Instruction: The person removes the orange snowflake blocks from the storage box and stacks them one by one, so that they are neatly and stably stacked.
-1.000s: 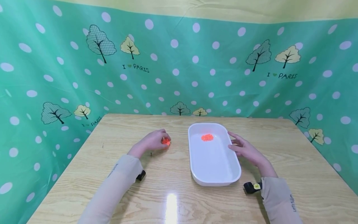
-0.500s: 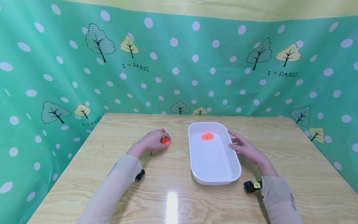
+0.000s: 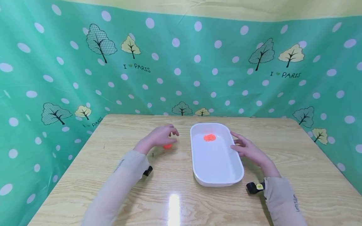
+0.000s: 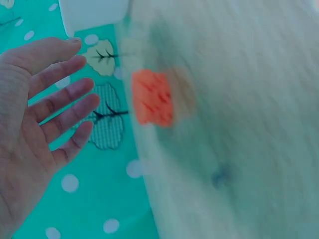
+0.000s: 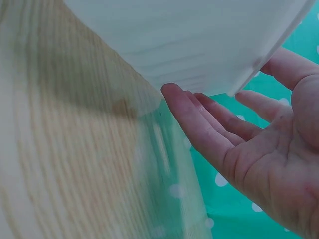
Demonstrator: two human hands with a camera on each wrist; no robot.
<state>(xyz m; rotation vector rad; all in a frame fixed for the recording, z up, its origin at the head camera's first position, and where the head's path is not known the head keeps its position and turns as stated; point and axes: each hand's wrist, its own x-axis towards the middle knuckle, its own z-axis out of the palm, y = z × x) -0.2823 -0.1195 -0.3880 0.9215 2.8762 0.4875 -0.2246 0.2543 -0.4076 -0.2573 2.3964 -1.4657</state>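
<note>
My left hand (image 3: 161,136) hovers over the left-middle of the table with its fingers spread and nothing in them. Just below it lies a small bumpy orange piece (image 3: 167,146), partly covered by the hand in the head view. In the left wrist view this orange piece (image 4: 152,98) looks squarish, apart from the fingertips. On the right, my right hand (image 3: 250,151) holds the side of a white rectangular tray (image 3: 216,163). Its thumb laps over the rim, while the fingers touch the outer wall (image 5: 174,55). A second orange piece (image 3: 209,137) lies inside the tray's far end.
The wooden table (image 3: 158,194) reaches back to a green dotted curtain (image 3: 158,75) printed with trees. A tiny dark speck (image 3: 153,154) lies near the left wrist. Black cameras (image 3: 254,188) are strapped at both wrists.
My left hand has let go of the orange piece, opened its fingers and moved slightly up and right. The piece stays on the table. The right hand and tray hold their place.
</note>
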